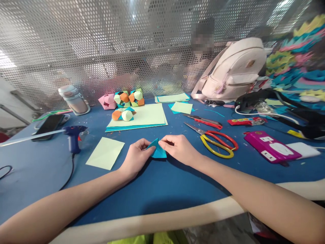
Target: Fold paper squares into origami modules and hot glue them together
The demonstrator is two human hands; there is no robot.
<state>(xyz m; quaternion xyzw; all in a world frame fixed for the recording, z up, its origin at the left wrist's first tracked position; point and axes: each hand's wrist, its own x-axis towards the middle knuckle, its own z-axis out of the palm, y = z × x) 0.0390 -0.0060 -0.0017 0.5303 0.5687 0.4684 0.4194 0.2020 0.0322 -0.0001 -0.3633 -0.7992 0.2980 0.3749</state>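
Observation:
Between my two hands is a small folded piece of blue paper (158, 151), held just above the blue table. My left hand (138, 154) pinches its left side with thumb and fingers. On the other side, my right hand (177, 147) is closed on the paper's upper right edge. Part of the paper is hidden behind the fingertips. A square of pale yellow-green paper (105, 153) lies flat to the left of my left hand. Scissors (214, 139) with one red and one yellow handle rest to the right of my right hand, their blades pointing up and left.
Folded paper balls (124, 115) sit on a stack of paper sheets (149, 115). Leftward are a blue glue gun (73, 139), a phone (48, 127) and a bottle (73, 99). Rightward lie a cutter knife (204, 120), a magenta power strip (273, 146) and a pale backpack (233, 71).

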